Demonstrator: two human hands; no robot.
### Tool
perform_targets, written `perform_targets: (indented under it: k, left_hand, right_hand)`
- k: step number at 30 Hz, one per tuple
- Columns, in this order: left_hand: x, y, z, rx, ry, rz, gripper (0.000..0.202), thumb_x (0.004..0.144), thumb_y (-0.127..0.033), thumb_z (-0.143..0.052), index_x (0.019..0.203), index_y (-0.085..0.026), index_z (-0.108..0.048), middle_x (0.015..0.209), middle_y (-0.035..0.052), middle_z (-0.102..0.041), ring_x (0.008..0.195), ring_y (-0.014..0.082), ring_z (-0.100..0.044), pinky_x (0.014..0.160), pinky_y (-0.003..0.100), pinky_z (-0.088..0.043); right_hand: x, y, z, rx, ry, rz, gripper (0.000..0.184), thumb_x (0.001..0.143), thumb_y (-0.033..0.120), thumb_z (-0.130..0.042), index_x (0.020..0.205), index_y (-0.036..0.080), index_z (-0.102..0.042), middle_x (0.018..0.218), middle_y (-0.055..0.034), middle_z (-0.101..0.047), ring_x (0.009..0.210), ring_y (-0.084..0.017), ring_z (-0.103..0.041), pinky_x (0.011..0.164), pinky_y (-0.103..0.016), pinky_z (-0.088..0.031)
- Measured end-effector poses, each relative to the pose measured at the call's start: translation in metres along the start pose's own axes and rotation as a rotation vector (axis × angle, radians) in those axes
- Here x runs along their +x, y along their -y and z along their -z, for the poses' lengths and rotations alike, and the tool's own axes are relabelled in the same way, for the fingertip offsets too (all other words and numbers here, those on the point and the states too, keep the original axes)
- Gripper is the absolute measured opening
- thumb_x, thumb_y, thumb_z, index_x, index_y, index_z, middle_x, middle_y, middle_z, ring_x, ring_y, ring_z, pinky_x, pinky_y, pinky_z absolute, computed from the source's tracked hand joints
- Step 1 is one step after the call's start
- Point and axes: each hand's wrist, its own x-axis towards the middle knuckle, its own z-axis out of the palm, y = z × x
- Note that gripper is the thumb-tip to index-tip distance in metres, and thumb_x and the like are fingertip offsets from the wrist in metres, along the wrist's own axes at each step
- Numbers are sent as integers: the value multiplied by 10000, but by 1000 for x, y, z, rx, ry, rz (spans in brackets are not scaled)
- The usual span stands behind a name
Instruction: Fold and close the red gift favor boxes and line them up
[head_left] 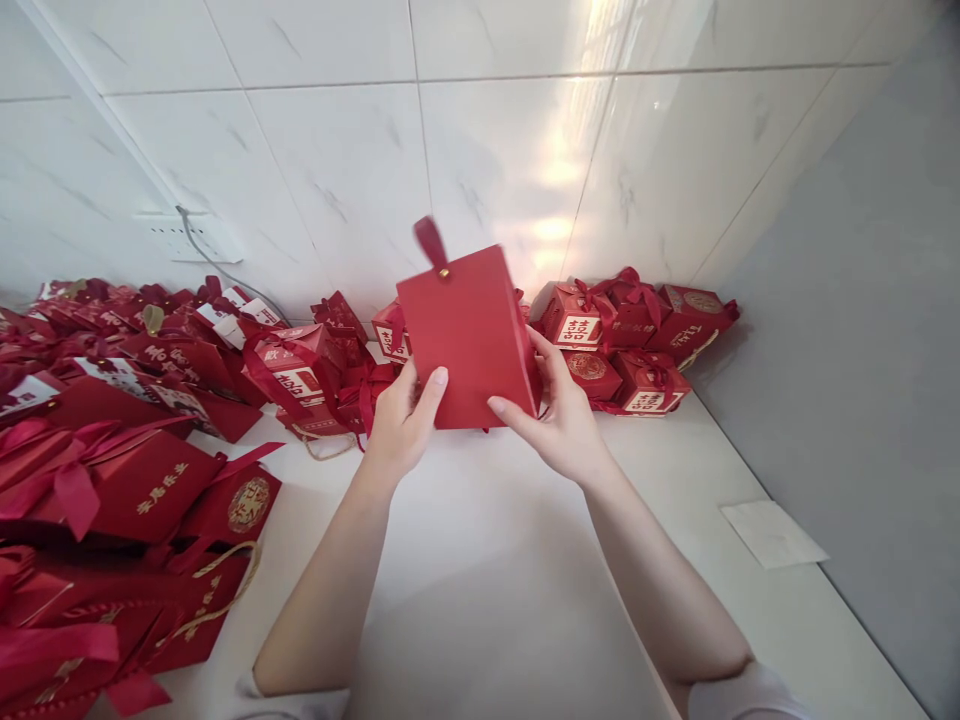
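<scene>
Between my two hands I hold up a plain red gift box (469,335) with a dark red ribbon loop (430,243) and a small gold stud at its top. My left hand (405,415) grips its lower left corner, thumb on the front face. My right hand (551,410) holds the lower right side, thumb on the front and fingers around the edge. The box is slightly tilted, and its back is hidden from me. Partly behind it, several red boxes with ribbons stand against the wall.
A large pile of red gift boxes (150,490) with ribbons and rope handles covers the left of the white table (480,590). More boxes (630,385) are stacked at the back right. A white paper (774,533) lies near the grey panel (862,330). A wall socket (191,238) has a cable.
</scene>
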Motion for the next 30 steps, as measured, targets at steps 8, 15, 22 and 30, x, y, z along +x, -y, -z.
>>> perform_targets:
  k: [8, 15, 22, 30]
  left_hand:
    - [-1, 0, -1, 40, 144, 74, 739, 885, -551, -527, 1491, -258, -222, 1521, 103, -379, 1358, 262, -428, 1052, 384, -447]
    - [1, 1, 4, -48, 46, 213, 620, 830, -502, -633, 1362, -251, -439, 1405, 92, -527, 1253, 285, -537, 942, 378, -518]
    - [2, 13, 14, -395, 169, 345, 443, 830, -442, -551, 1179, -178, -620, 1102, 77, -714, 1058, 309, -649, 891, 426, -532]
    - [-5, 11, 11, -405, 292, 402, 394, 800, -510, -613, 950, -158, -706, 823, 58, -732, 796, 246, -674, 679, 337, -536]
  right_hand:
    - [-3, 2, -21, -561, -54, 195, 753, 854, 461, -635, 1461, 157, -308, 1226, -140, -599, 1120, -301, -567, 1048, -479, -390]
    - [-6, 3, -27, -577, -10, 242, 758, 881, 482, -600, 1478, 140, -282, 1262, -139, -580, 1182, -276, -530, 1148, -486, -245]
    - [-2, 10, -4, -201, 49, 157, 284, 938, 420, -569, 1159, 244, -607, 1278, -71, -596, 1219, -249, -533, 1158, -462, -266]
    - [1, 3, 2, 541, 136, -346, 409, 961, 458, -521, 1331, 293, -466, 1359, -36, -553, 1184, -228, -574, 981, -376, -498]
